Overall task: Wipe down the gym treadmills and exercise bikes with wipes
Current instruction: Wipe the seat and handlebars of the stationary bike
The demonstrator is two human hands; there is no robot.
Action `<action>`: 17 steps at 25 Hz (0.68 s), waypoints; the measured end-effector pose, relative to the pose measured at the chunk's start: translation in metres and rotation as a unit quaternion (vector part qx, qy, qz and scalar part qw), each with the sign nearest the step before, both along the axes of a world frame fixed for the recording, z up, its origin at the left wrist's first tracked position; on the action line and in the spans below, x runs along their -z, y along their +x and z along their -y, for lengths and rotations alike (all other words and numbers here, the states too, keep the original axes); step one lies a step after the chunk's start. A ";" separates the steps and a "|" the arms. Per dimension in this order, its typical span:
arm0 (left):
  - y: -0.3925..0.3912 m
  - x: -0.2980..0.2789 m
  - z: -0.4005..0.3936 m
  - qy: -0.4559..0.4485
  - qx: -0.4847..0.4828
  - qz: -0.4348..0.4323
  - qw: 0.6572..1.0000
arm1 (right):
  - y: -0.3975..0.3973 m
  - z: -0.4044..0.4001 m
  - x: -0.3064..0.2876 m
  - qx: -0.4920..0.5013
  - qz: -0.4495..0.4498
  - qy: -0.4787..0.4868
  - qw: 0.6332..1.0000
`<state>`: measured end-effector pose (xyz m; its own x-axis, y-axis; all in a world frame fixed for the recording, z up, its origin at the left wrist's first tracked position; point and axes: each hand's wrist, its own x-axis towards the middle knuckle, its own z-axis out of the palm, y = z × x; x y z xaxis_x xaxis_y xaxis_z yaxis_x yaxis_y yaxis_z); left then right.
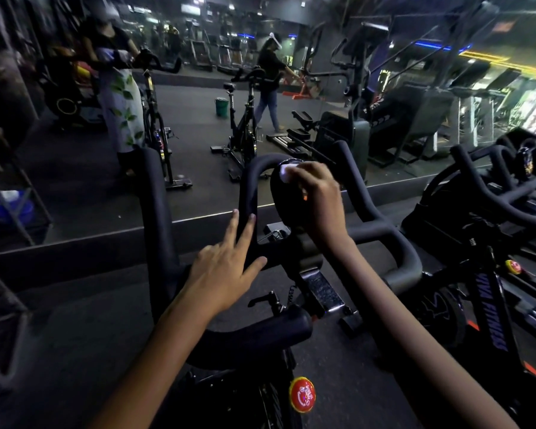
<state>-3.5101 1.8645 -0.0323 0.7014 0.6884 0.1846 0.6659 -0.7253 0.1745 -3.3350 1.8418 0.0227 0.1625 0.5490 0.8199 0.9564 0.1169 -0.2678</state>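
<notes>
Two exercise bikes stand on this side of the wall mirror: the near bike [279,305], under the hands, and a second bike [483,274] close on the right, its frame lettered in purple. One wipe [287,172] is in view, a small white crumpled wad, and there are two red round knobs, one knob [302,395] low on the near bike and a smaller one [513,267] on the right bike. The right hand [317,196] reaches forward with the arm nearly straight, fingers curled round the wipe and pressing it onto the top of the console [287,199], a smooth, glossy black oval at the middle of the handlebars [251,193]. The left hand [226,274] lies flat with fingers straight and spread, holding nothing; its fingertips rest on the matte, padded black loop of the handlebars just left of the console. The bars are thick rounded tubes that curve up and away on both sides. Below them a shiny metal post [324,291] catches the light. In the mirror (dim and blurred) what seem to be two more bikes and two people appear, with a green bucket [221,106] on the dark floor.
</notes>
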 end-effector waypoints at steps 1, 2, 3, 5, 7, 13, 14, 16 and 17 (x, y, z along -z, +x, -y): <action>0.000 0.000 0.000 0.001 0.000 -0.001 1.000 | -0.005 -0.002 0.002 -0.026 0.036 0.001 0.999; 0.000 0.000 0.000 0.000 0.000 -0.001 1.000 | -0.004 -0.003 -0.001 -0.040 0.039 -0.001 0.998; 0.000 -0.001 0.000 -0.003 0.000 0.001 1.000 | 0.002 -0.006 -0.008 -0.037 0.001 -0.009 0.999; 0.000 -0.001 0.001 -0.007 0.001 0.004 1.000 | 0.018 -0.008 -0.018 -0.005 -0.031 -0.007 0.999; 0.000 0.000 -0.001 -0.006 0.002 0.000 1.000 | 0.014 -0.008 -0.010 -0.009 0.081 0.006 0.997; 0.000 0.000 -0.002 -0.013 0.001 0.005 1.000 | 0.027 -0.023 -0.027 -0.038 0.118 -0.119 0.985; -0.001 0.000 -0.001 -0.014 0.001 0.006 1.000 | 0.035 -0.024 -0.029 -0.038 0.033 -0.136 0.989; -0.001 -0.001 0.000 -0.015 0.000 0.007 1.000 | 0.042 -0.021 -0.022 -0.032 -0.105 -0.117 0.987; -0.001 -0.001 -0.001 -0.015 0.000 0.007 1.000 | 0.041 -0.017 -0.014 -0.017 -0.151 -0.097 0.984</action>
<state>-3.5108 1.8655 -0.0318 0.6987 0.6939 0.1742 0.6636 -0.7195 0.2047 -3.2943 1.8592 0.0369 0.3621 0.6991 0.6166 0.8261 0.0658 -0.5597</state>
